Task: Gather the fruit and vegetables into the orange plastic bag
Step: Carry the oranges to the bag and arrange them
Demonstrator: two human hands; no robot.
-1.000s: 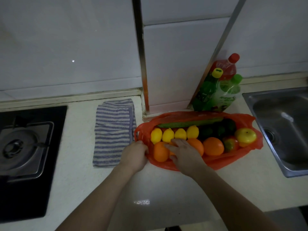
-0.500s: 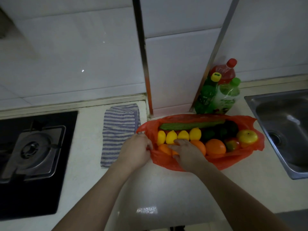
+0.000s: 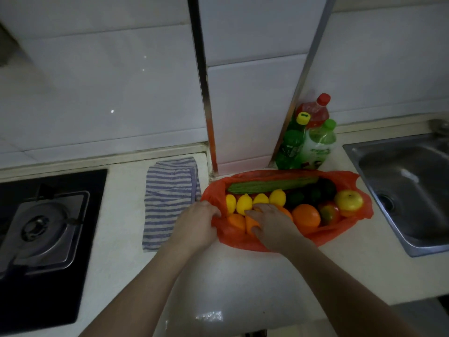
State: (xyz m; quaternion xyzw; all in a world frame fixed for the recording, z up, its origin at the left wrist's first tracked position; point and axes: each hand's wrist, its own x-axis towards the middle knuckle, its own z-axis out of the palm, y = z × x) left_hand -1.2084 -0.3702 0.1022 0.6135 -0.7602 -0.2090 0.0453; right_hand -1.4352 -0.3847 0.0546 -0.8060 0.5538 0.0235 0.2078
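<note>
The orange plastic bag lies spread on the white counter. On it lie a long green gourd, several yellow lemons, oranges, dark green fruits, a red-green tomato and a yellow apple. My left hand grips the bag's left edge, fingers curled over the plastic. My right hand rests over the oranges at the bag's near side and pinches a fold of the bag's near edge between thumb and fingers.
A striped cloth lies left of the bag. A gas stove sits at far left. Three bottles stand behind the bag against the tiled wall. A steel sink is at right.
My left hand has lifted the bag's left edge up beside the lemons. My right hand has taken hold of the bag's near edge. The camera view has tilted up slightly.
</note>
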